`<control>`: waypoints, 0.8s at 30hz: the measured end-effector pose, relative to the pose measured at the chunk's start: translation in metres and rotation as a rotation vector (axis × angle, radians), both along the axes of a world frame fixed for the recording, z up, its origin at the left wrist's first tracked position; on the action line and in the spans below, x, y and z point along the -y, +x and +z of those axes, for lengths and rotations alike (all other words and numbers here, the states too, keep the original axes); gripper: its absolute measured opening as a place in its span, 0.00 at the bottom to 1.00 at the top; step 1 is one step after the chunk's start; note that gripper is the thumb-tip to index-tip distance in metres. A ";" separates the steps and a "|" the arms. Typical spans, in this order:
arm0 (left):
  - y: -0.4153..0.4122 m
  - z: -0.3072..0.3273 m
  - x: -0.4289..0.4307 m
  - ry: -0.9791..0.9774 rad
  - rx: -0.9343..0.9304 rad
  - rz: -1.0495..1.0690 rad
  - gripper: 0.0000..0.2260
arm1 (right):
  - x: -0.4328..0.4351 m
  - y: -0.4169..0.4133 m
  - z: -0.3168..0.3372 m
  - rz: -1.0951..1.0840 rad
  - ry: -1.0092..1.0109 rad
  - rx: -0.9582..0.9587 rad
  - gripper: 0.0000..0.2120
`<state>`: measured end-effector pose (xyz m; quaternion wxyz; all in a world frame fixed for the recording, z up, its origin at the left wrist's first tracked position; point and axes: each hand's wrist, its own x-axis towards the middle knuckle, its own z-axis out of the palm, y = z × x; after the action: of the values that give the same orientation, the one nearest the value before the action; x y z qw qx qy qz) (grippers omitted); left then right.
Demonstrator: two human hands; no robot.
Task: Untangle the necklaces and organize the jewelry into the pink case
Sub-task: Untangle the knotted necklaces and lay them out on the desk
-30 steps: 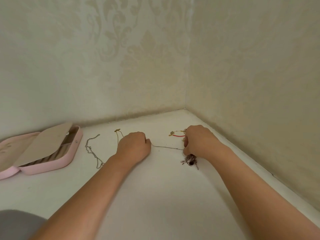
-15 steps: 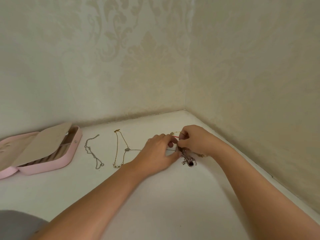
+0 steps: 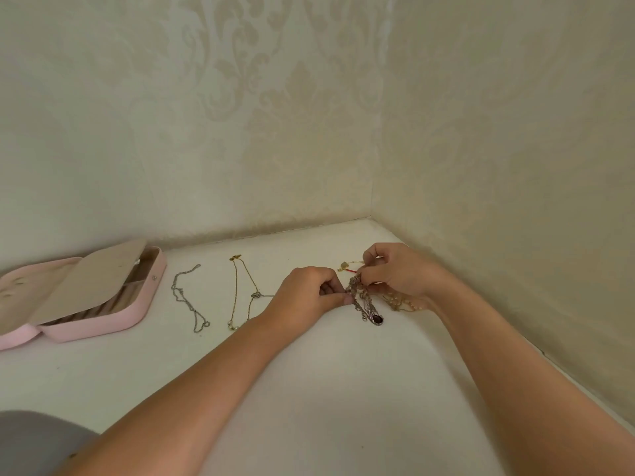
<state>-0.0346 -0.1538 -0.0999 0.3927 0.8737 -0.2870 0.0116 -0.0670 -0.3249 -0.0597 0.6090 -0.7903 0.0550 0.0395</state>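
A tangled clump of chains with a dark stone pendant lies on the white surface near the corner. My left hand pinches its left side and my right hand pinches its top. A red cord with a gold charm lies just behind them. A pale gold chain peeks out under my right hand. Laid out to the left are a gold necklace and a silver necklace. The pink case lies open at the far left, its beige flap raised.
Two patterned walls meet in a corner right behind the jewelry. The white surface stretches toward me. A grey shape fills the bottom left corner.
My left hand let the gold necklace lie on the surface and moved right to the tangled clump. Both hands now pinch the clump, lifted slightly.
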 end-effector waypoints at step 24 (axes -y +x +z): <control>-0.002 0.014 0.004 -0.524 -0.602 0.103 0.04 | -0.013 -0.002 0.003 -0.139 -0.251 0.288 0.05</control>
<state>-0.0363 -0.1578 -0.0863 0.6676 0.7215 -0.1024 -0.1524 -0.0689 -0.3118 -0.0565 0.5087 -0.8516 0.0265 -0.1233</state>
